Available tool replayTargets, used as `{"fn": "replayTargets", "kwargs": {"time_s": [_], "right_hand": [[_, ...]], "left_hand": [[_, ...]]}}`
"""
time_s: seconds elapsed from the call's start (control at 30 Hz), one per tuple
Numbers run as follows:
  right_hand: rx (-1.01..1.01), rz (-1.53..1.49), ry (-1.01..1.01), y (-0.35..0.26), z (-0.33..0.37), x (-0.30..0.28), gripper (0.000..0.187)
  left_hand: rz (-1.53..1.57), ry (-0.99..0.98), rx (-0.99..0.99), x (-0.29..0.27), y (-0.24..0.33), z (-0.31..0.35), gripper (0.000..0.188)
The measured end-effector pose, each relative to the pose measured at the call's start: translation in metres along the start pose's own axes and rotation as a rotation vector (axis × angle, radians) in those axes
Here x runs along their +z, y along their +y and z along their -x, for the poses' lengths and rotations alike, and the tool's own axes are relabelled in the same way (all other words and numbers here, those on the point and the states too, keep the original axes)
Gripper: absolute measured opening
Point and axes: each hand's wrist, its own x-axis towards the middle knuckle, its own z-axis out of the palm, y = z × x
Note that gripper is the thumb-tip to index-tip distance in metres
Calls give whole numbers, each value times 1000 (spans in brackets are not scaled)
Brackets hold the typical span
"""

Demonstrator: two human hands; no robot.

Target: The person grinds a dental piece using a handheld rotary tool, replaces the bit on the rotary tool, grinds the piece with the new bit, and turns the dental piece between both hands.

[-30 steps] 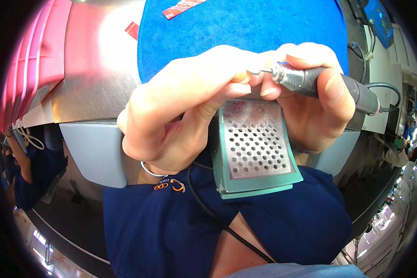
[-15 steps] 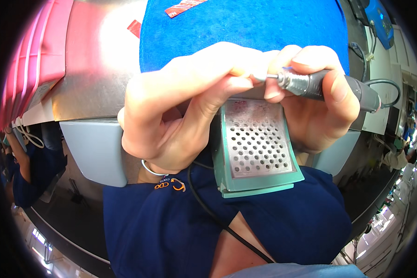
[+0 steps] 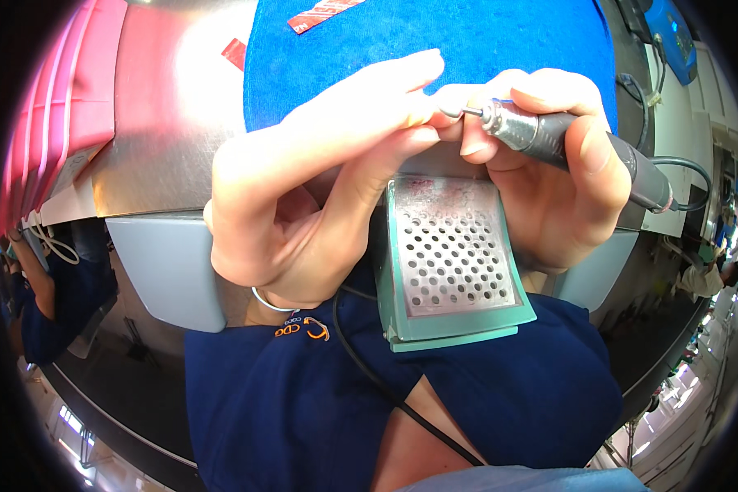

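My right hand (image 3: 562,189) is closed around a black rotary tool handpiece (image 3: 553,135) with a silver collar. The tool's thin metal shank points left and reaches my left fingertips. My left hand (image 3: 303,172) is pinched, thumb against the fingers; a small silvery rounded bit (image 3: 451,111) shows at its fingertips. I cannot tell whether that is the tool's head or a separate piece, and anything else in the pinch is hidden. Below both hands, a green stand with a perforated metal top (image 3: 459,303) juts toward my lap.
A blue cloth (image 3: 435,41) lies beyond my hands, with a red printed strip (image 3: 326,15) on it. Pink bins (image 3: 70,107) stand at the left. Grey rests (image 3: 168,266) flank the stand. The handpiece's cord (image 3: 693,168) loops off right; a black cable (image 3: 369,373) crosses my lap.
Both hands have shifted slightly up and left. The handpiece has tilted, its rear end lower, and my left index finger has lifted off the pinch, baring the silvery bit.
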Motion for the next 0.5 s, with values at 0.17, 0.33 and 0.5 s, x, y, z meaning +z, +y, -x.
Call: {"fn": "replayTargets", "kwargs": {"time_s": [0.17, 0.33, 0.5], "right_hand": [[-12, 18, -25, -1, 3, -7, 41], [-22, 3, -66, 0, 3, -14, 40], [1, 94, -14, -3, 2, -10, 40]], "left_hand": [[22, 72, 21, 5, -3, 9, 32], [46, 44, 57, 4, -4, 6, 32], [85, 94, 60, 7, -7, 8, 31]]}}
